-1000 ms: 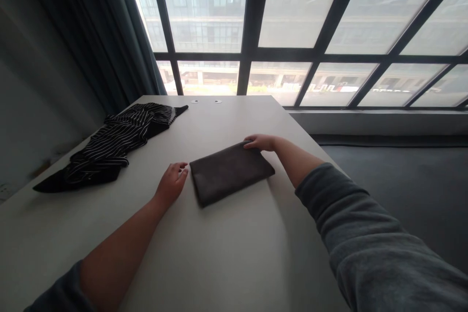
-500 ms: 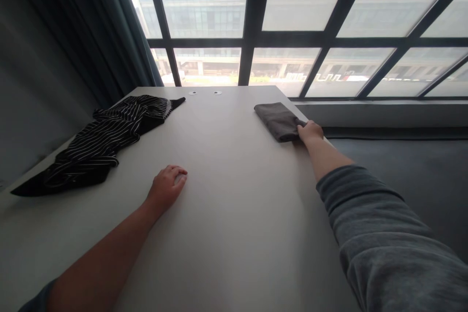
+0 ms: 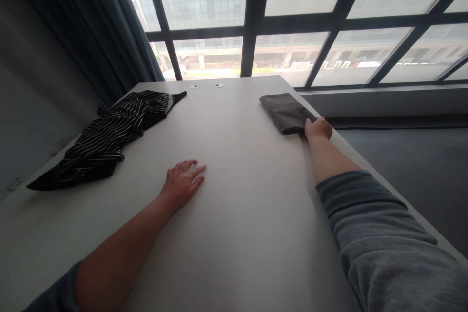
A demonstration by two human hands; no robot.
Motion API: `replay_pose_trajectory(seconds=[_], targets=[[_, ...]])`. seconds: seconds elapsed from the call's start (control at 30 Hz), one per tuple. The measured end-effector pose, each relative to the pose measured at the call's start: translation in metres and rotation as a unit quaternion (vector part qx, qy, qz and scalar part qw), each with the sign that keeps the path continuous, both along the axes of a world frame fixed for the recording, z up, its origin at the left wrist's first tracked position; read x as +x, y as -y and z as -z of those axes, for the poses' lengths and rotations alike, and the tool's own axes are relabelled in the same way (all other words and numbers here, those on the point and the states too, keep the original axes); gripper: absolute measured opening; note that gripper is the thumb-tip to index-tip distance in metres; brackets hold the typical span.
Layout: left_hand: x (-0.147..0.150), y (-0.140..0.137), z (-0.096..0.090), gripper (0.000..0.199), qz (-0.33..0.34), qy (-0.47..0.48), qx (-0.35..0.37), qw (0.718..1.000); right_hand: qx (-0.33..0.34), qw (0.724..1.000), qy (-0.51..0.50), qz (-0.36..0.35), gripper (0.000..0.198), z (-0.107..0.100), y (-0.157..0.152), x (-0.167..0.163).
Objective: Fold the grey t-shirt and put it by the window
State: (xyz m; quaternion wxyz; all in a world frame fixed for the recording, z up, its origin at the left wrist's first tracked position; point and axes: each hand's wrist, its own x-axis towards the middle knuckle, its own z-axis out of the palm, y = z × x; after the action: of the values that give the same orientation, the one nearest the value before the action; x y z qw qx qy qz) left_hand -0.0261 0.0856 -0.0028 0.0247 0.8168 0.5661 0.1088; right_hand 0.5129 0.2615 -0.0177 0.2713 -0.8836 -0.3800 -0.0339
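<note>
My right hand [image 3: 319, 128] is at the near right corner of a folded dark grey cloth [image 3: 285, 112], with the thumb against its edge and the other fingers curled and partly hidden. The cloth lies flat as a neat rectangle by the table's right edge. Over the middle of the white table [image 3: 234, 234], my left hand [image 3: 182, 183] has its fingers spread and holds nothing. To its left lies a black garment with white stripes [image 3: 113, 131], rumpled and stretched out along the table's left side.
Two round white discs with dark centres, a left one [image 3: 193, 87] and a right one [image 3: 219, 85], are near the far edge. A dark curtain [image 3: 91, 24] hangs at the left. Large framed windows rise behind the table, and a wall socket [image 3: 15, 184] shows at far left.
My left hand has moved right and forward, and its curled fingers have spread apart. The grey cloth's corner, bunched at my right hand before, now lies flatter. The view has shifted slightly.
</note>
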Motion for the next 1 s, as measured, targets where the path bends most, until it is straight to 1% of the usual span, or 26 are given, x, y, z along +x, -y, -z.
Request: replay_pose_trajectory(seconds=[0.1, 0.2, 0.37, 0.43, 0.47, 0.53, 0.6, 0.67, 0.8, 1.0], targets=[[0.006, 0.002, 0.000, 0.046, 0.021, -0.014, -0.003, 1.000, 0.026, 1.000, -0.006, 0.003, 0.044, 0.001, 0.005, -0.001], [0.006, 0.002, 0.001, 0.045, 0.028, -0.013, 0.000, 1.000, 0.061, 0.998, -0.010, 0.014, 0.051, 0.001, 0.015, -0.006], [0.004, 0.001, 0.004, 0.046, 0.032, -0.016, 0.004, 0.999, 0.059, 0.998, -0.005, 0.016, 0.069, 0.000, 0.046, -0.026], [0.004, 0.001, 0.006, 0.047, 0.030, -0.005, 0.003, 1.000, 0.036, 0.999, 0.004, 0.000, 0.077, 0.000, 0.059, -0.038], [0.003, 0.000, 0.007, 0.047, 0.029, 0.002, 0.002, 1.000, 0.013, 1.000, 0.011, -0.017, 0.080, 0.000, 0.066, -0.045], [0.002, -0.001, 0.009, 0.047, 0.030, 0.013, 0.001, 0.999, -0.057, 0.996, 0.030, -0.056, 0.085, 0.000, 0.080, -0.059], [0.001, -0.001, 0.010, 0.049, 0.034, 0.017, -0.003, 0.999, -0.135, 0.986, 0.048, -0.091, 0.085, 0.000, 0.095, -0.073], [0.000, -0.001, 0.010, 0.052, 0.037, 0.013, -0.010, 0.999, -0.181, 0.975, 0.059, -0.118, 0.080, 0.000, 0.112, -0.086], [-0.003, 0.002, 0.010, 0.055, 0.032, 0.002, -0.020, 0.999, -0.197, 0.962, 0.070, -0.178, 0.070, -0.001, 0.148, -0.110], [-0.009, 0.010, 0.012, 0.056, 0.030, 0.007, -0.032, 0.999, -0.214, 0.945, 0.088, -0.231, 0.069, 0.002, 0.196, -0.142]])
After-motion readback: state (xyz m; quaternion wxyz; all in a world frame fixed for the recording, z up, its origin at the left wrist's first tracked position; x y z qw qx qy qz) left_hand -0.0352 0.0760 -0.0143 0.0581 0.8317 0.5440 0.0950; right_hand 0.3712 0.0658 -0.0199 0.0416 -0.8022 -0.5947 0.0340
